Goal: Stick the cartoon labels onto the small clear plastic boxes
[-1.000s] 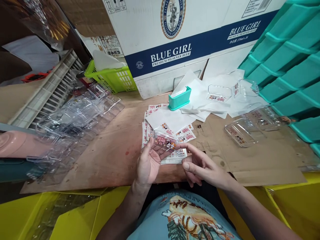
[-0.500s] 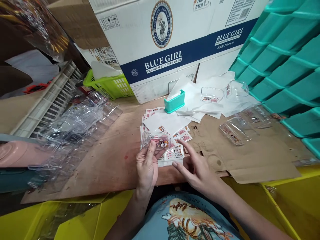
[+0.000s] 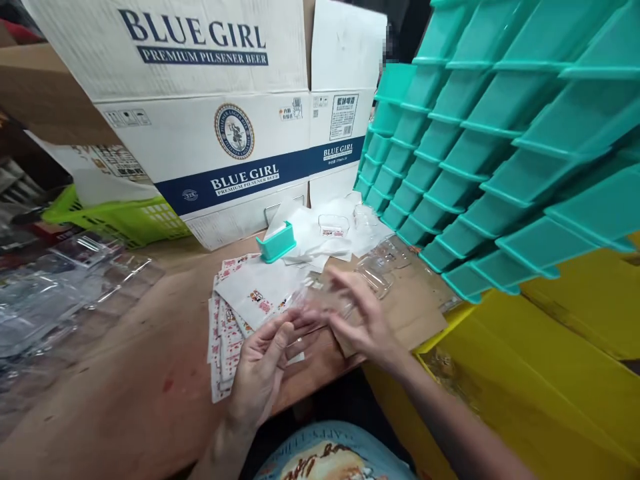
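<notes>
Between my hands is a clear plastic case [image 3: 315, 293], smeared by motion. My right hand [image 3: 363, 320] has its thumb and fingers around the right side of the case. Just left and below, my left hand [image 3: 265, 360] has its fingers stretched out and apart, the tips close to the case; nothing shows within its grasp. Under and beside the hands lie sheets of printed stickers [image 3: 225, 347] with red and dark figures. A white sheet [image 3: 245, 287] bearing a few stickers rests on top of them.
A teal plastic holder [image 3: 277, 242] stands behind the sheets, near white backing papers [image 3: 305, 230]. More clear cases [image 3: 375, 277] lie on cardboard to the right; others [image 3: 65, 293] are heaped left. Stacked teal bins [image 3: 480, 153], a beer carton [image 3: 200, 127] and a green basket [image 3: 125, 223] surround the bench.
The view has swung right. The case has passed from my left hand's grip to my right hand, which has closed in on it. My left fingers have loosened.
</notes>
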